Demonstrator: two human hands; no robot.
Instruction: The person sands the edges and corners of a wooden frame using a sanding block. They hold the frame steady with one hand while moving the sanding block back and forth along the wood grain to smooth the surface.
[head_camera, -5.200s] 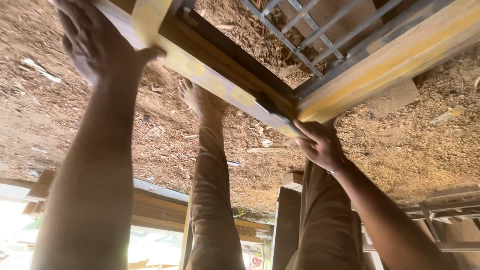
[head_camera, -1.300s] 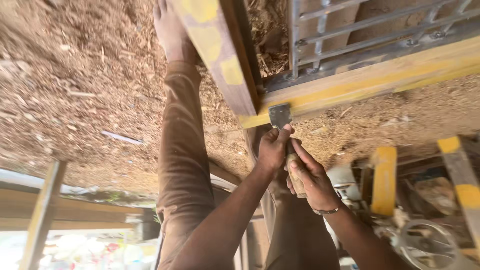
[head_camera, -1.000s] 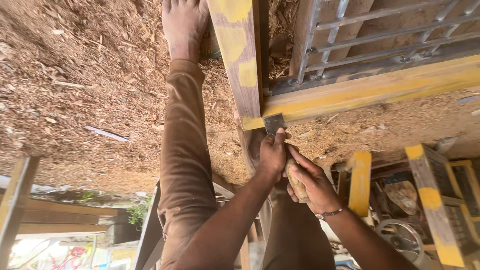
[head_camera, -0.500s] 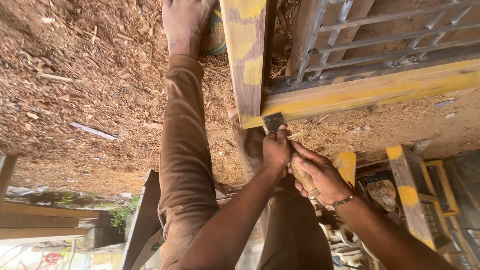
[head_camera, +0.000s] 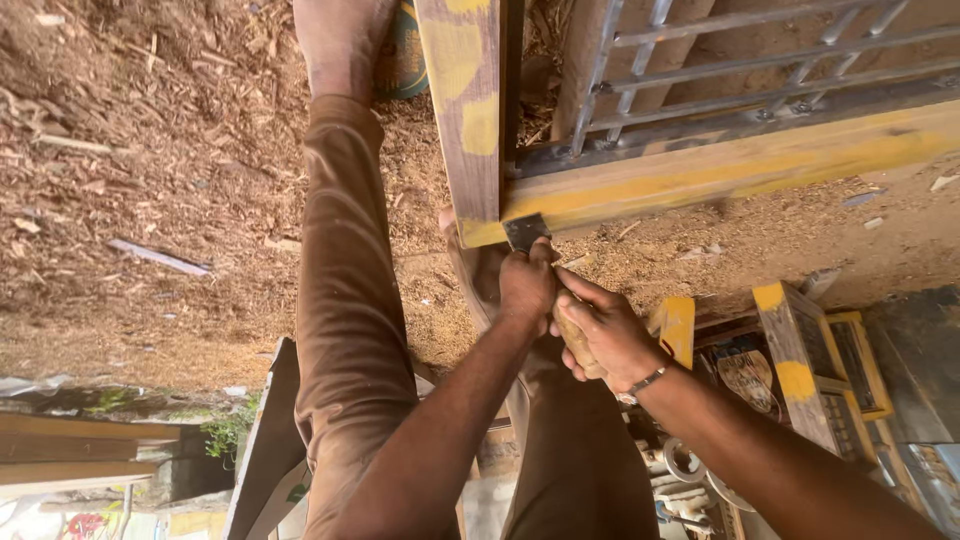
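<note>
Both hands grip a scraper (head_camera: 545, 275) at the wooden frame's (head_camera: 690, 175) corner: left hand (head_camera: 527, 283) pinching the blade, right hand (head_camera: 600, 335) clenching the handle. A slip could gouge the yellow filler.

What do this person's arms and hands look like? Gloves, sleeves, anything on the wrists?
Both forearms are bare, with no sleeves in view and no gloves on either hand. The left hand carries no ring or band that can be seen. The right hand has a thin metal bracelet around its wrist. The fingers are uncovered too.
</note>
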